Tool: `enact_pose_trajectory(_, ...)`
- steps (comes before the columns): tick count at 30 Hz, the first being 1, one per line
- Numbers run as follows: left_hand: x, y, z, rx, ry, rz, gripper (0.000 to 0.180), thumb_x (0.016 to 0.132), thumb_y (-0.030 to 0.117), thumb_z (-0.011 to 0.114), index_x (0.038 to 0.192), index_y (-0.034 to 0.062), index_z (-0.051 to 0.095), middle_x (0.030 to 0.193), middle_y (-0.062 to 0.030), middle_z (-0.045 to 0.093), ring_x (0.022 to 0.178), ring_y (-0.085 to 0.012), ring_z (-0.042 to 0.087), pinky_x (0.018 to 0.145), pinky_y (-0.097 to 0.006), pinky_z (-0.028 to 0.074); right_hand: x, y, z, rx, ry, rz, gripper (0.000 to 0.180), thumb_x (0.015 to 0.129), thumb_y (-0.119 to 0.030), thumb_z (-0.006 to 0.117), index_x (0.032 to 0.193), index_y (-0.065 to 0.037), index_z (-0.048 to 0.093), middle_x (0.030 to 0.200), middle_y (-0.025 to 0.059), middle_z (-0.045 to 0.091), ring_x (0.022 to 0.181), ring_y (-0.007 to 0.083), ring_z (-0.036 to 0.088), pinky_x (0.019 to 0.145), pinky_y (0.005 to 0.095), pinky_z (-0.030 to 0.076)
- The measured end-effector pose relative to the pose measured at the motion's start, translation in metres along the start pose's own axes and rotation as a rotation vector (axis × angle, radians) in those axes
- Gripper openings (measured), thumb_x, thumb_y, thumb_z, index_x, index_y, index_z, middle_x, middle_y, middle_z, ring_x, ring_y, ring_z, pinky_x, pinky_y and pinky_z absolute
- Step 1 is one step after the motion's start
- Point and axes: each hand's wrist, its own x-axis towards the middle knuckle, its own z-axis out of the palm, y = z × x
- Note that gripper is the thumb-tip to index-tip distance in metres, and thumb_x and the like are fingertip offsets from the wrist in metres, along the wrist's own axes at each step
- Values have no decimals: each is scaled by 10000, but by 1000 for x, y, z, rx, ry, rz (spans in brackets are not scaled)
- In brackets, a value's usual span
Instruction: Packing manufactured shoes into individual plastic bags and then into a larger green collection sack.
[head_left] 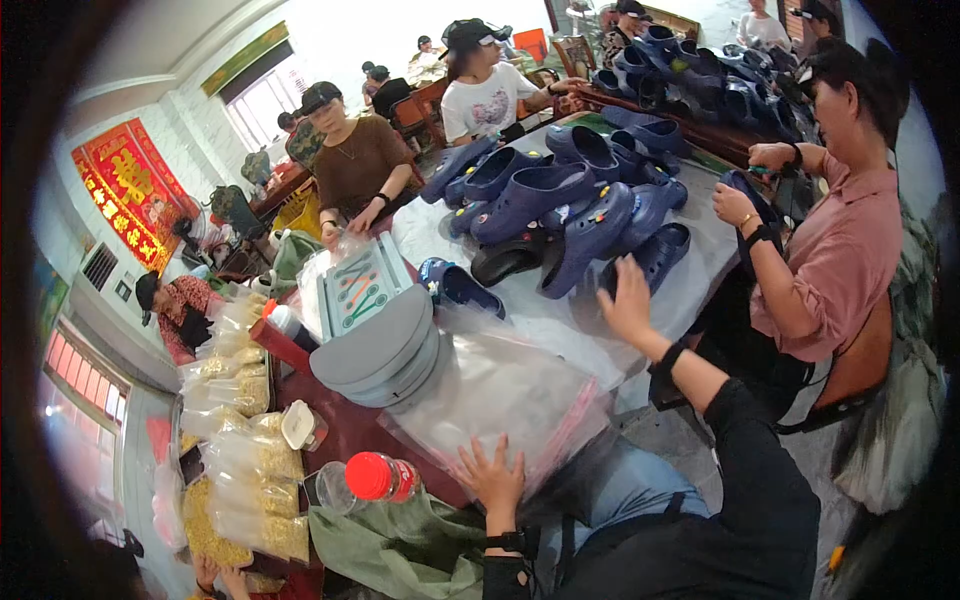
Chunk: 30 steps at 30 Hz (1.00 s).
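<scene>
I have the left hand (pixel 493 478) at six o'clock, palm down and fingers fanned on the clear plastic bags (pixel 510 385), pressing rather than gripping; the right hand (pixel 630 300) is out at three o'clock, open and grasping nothing I can make out, its fingertips by the nearest clog (pixel 668 250), though I cannot tell from here whether they touch it; the heap of navy clogs (pixel 535 200) rises at about one o'clock on the white table cover (pixel 550 325). My main worry is the film: it looks thin and slick, so uneven pressure from the left palm could skid or crease the stack, and its near edge reaches the lap, where gravity could take a few sheets; the clogs lie tilted over one another, so a tug on a low one might bring others down; the red-lidded jar (pixel 370 476) at seven o'clock stands close enough for a wide sweep of the left sleeve to knock it. As for writing, the red wall banner (pixel 130 185) at ten o'clock bears large gold characters; the jar carries a printed red label, too small for me to make out; several clogs wear coloured charms, and I find no legible brand on them.
</scene>
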Motion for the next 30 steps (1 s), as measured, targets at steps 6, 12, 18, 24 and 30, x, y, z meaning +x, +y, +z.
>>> enact_pose_trajectory(6, 2, 5, -3, -23, -26, -6, 452, 794, 471, 581, 1208, 291, 574, 1407, -170, 340, 1329, -414, 213, 1061, -594, 109, 59, 72, -7, -301, -89, 575, 726, 803, -337, 637, 1352, 9, 311, 1432, 192, 292, 1346, 336, 239, 1097, 502, 165)
enact_pose_trajectory(12, 0, 2, 4, 21, 11, 12, 459, 789, 472, 581, 1209, 287, 571, 1400, -171, 342, 1320, -415, 231, 1055, -596, 134, 56, 86, -19, -420, -77, 423, 468, 759, -447, 663, 935, -23, 572, 1030, 169, 627, 1055, 343, 548, 1018, 491, 310)
enact_pose_trajectory(18, -1, 1, 5, 34, 33, 5, 467, 776, 473, 589, 1215, 320, 560, 1400, -163, 348, 1314, -420, 245, 1049, -613, 137, 34, 81, -31, 29, -244, 410, 424, 756, -404, 651, 846, -3, 545, 862, 230, 627, 848, 406, 600, 731, 463, 459)
enact_pose_trajectory(24, -3, -3, 8, 46, 34, 15, 465, 777, 466, 589, 1217, 320, 555, 1391, -168, 360, 1307, -425, 260, 1040, -621, 156, 3, 56, -40, 115, -319, 323, 428, 760, -400, 657, 785, 8, 530, 824, 235, 606, 828, 401, 593, 702, 454, 442)
enact_pose_trajectory(30, 0, -1, 8, 45, 60, 35, 454, 782, 459, 588, 1209, 308, 561, 1378, -172, 376, 1294, -429, 280, 1038, -618, 170, -18, 51, -32, 290, -325, 280, 398, 796, -352, 642, 759, 18, 499, 720, 204, 553, 707, 349, 564, 651, 418, 420)
